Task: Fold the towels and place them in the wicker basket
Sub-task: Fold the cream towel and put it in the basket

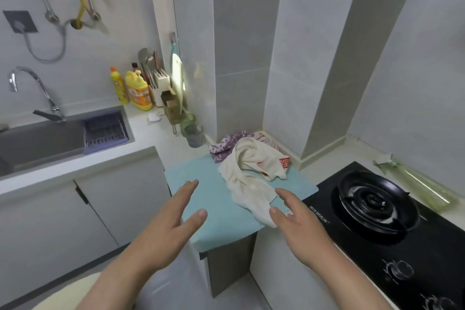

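A crumpled cream towel point(251, 173) is seen lying on the right half of a light-blue mat point(201, 184), with its near end trailed to the mat's front edge. A purple patterned towel point(224, 145) is bunched at the mat's far edge, partly covered by the cream towel. The left grip point(173, 221) is held open, fingers straight, over the mat's left side, with nothing held. The right grip point(299, 224) is spread open at the mat's right front corner, by the cream towel's near end; whether it is touched cannot be told. A black gas hob point(377, 206) is set just right of the mat.
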A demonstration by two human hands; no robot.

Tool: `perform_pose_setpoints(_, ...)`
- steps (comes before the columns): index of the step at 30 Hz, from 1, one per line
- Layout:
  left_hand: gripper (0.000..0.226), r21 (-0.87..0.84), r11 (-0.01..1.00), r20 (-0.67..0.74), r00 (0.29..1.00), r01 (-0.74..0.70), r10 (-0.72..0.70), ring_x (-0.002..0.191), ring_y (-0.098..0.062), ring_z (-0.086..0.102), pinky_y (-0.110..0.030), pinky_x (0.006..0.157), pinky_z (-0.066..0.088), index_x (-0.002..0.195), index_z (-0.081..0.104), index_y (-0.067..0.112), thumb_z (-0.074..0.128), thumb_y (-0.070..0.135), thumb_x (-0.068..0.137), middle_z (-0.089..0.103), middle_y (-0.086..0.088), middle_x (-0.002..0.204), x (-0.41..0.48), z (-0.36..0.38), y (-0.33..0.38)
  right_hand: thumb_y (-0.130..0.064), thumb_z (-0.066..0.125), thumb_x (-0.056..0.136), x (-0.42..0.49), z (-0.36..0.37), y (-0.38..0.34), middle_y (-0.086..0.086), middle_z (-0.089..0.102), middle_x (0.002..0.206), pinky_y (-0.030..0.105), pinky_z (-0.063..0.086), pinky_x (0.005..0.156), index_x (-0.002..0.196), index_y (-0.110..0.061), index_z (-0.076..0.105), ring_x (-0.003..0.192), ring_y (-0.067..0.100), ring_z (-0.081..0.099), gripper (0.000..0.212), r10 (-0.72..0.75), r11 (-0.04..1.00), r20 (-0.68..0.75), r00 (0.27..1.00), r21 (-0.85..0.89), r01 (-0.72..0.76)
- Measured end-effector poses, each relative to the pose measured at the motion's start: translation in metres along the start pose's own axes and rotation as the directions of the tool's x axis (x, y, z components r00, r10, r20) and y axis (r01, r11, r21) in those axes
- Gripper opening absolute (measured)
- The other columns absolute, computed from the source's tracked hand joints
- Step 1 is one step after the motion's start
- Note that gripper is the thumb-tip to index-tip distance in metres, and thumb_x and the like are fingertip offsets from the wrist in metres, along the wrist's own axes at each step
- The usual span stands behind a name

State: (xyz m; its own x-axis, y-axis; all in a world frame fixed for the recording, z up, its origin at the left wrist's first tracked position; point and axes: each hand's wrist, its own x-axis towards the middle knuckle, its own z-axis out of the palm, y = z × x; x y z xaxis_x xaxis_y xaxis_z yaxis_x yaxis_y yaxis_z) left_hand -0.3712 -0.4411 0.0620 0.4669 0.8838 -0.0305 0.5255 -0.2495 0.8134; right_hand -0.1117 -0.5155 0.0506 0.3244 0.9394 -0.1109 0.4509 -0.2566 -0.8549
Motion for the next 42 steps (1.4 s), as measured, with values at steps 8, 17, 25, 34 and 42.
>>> perform_pose_setpoints(8, 0.067, -0.056, 0.998, 0.068, 0.998, -0.009, 0.013, 0.134, 0.014, 0.018, -0.026, 0.115, 0.023, 0.134, 0.022, 0.065, 0.04, 0.084, 0.073, 0.014, 0.032, 0.154, 0.114, -0.024, -0.014, -0.034, 0.051, 0.099, 0.102, 0.0, -0.02, -0.027, 0.041, 0.132, 0.022, 0.03, 0.104, 0.141, -0.039, 0.042, 0.129, -0.001, 0.037, 0.043, 0.036, 0.999, -0.066, 0.997, 0.011, -0.035)
perform_pose_setpoints(17, 0.05, -0.007, 0.995, 0.23, 0.968, -0.104, 0.103, 0.126, 0.021, 0.024, -0.023, 0.108, 0.026, 0.131, 0.027, 0.063, 0.041, 0.069, 0.084, 0.017, 0.05, 0.132, 0.258, -0.035, -0.041, -0.037, 0.054, 0.098, 0.186, 0.01, -0.005, -0.026, 0.044, 0.14, 0.019, 0.032, 0.104, 0.14, -0.042, 0.045, 0.128, -0.002, 0.041, 0.043, 0.188, 0.98, -0.168, 0.968, 0.102, -0.172)
perform_pose_setpoints(25, 0.052, -0.111, 0.979, 0.466, 0.861, -0.171, 0.203, 0.124, 0.023, 0.032, -0.01, 0.103, 0.029, 0.141, 0.036, 0.043, 0.054, 0.051, 0.093, 0.035, 0.035, 0.139, 0.393, -0.035, -0.074, -0.031, 0.054, 0.099, 0.241, 0.053, 0.003, -0.018, 0.051, 0.13, 0.017, 0.032, 0.099, 0.137, -0.03, 0.052, 0.121, -0.001, 0.046, 0.038, 0.428, 0.904, -0.38, 0.82, 0.165, -0.395)
perform_pose_setpoints(34, 0.043, -0.071, 0.955, 0.577, 0.769, -0.289, 0.276, 0.106, 0.011, 0.047, -0.005, 0.082, 0.034, 0.138, 0.043, 0.038, 0.054, 0.033, 0.096, 0.047, 0.028, 0.123, 0.468, -0.014, -0.096, -0.031, 0.056, 0.097, 0.26, 0.089, 0.0, -0.018, 0.056, 0.126, 0.012, 0.035, 0.094, 0.131, -0.029, 0.058, 0.115, -0.002, 0.05, 0.034, 0.496, 0.855, -0.476, 0.726, 0.121, -0.505)
perform_pose_setpoints(42, 0.031, -0.052, 0.95, 0.466, 0.834, -0.307, 0.295, 0.107, -0.013, 0.061, -0.028, 0.09, 0.041, 0.127, 0.062, 0.022, 0.055, 0.025, 0.097, 0.064, 0.0, 0.125, 0.489, -0.002, -0.131, -0.025, 0.057, 0.097, 0.272, 0.107, 0.026, -0.021, 0.061, 0.121, -0.001, 0.036, 0.083, 0.124, -0.031, 0.062, 0.112, -0.006, 0.055, 0.029, 0.438, 0.886, -0.463, 0.771, 0.075, -0.458)
